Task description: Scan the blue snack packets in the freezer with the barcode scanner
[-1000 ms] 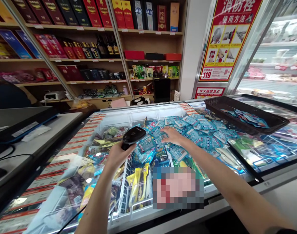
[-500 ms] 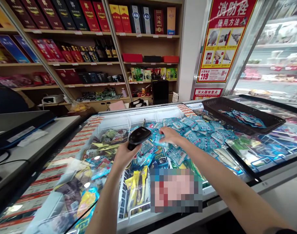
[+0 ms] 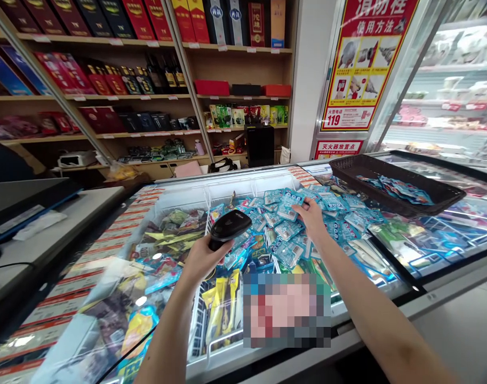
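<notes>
My left hand (image 3: 201,260) grips a black handheld barcode scanner (image 3: 228,226), its head pointing right over an open chest freezer (image 3: 227,184). My right hand (image 3: 313,220) reaches into the freezer and holds a light-blue packet (image 3: 290,208) at the top of a heap of several similar blue packets (image 3: 339,218). Yellow and green wrapped ice creams (image 3: 221,306) lie in the wire compartments nearer me. A blurred patch covers part of the freezer front.
A black plastic basket (image 3: 399,184) holding a few blue packets rests on the freezer's sliding glass lid (image 3: 439,234) at the right. A grey counter (image 3: 47,234) with a monitor stands left. Shelves of boxed goods (image 3: 147,64) fill the back wall; a refrigerated case stands far right.
My right hand has moved right and farther back across the blue packets and now holds one. The scanner hand has barely shifted. The view has dipped slightly.
</notes>
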`<state>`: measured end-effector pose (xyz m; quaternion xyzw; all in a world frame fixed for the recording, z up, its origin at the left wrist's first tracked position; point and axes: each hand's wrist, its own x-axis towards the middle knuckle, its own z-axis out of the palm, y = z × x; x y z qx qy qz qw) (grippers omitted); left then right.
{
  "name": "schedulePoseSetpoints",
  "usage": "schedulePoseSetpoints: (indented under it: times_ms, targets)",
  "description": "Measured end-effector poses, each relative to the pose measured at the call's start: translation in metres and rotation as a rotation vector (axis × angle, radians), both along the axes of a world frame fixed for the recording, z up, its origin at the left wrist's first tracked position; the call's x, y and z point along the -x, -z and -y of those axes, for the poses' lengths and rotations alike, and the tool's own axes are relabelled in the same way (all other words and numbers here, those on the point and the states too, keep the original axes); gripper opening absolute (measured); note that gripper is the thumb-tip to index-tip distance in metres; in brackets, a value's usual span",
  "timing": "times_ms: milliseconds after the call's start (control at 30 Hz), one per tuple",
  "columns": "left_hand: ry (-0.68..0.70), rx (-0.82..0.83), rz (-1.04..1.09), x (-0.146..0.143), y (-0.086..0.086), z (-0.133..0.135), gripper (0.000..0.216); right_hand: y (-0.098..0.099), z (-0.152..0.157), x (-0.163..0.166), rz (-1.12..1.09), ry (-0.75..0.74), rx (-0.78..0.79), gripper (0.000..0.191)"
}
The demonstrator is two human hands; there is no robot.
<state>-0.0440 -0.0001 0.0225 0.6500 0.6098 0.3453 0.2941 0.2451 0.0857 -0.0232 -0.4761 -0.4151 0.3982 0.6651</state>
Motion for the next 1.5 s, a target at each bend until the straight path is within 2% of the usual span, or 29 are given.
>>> schedulePoseSetpoints:
  times_ms: [133,200,367,533,867,1500]
  targets:
    - [0.015,0.032,-0.014,-0.004,-0.003,0.001,0.037,-0.004,0.003,0.006,0.051,-0.075,-0.014,0.026]
    - [0.036,0.045,-0.017,-0.006,-0.003,0.001,0.036,-0.006,0.005,0.011,0.021,-0.078,0.011,0.027]
    - [0.088,0.049,-0.030,-0.011,-0.005,0.003,0.032,-0.006,0.011,0.022,-0.072,-0.139,0.024,0.046]
    - [0.129,0.063,-0.005,-0.012,-0.004,0.005,0.033,0.000,0.011,0.027,-0.092,-0.224,0.005,0.039]
    - [0.185,0.079,-0.044,-0.008,0.009,0.000,0.031,0.005,0.009,0.029,-0.064,-0.229,0.009,0.042]
    - [0.152,0.074,-0.011,-0.016,0.001,0.005,0.030,0.003,0.009,0.027,-0.009,-0.188,-0.003,0.041]
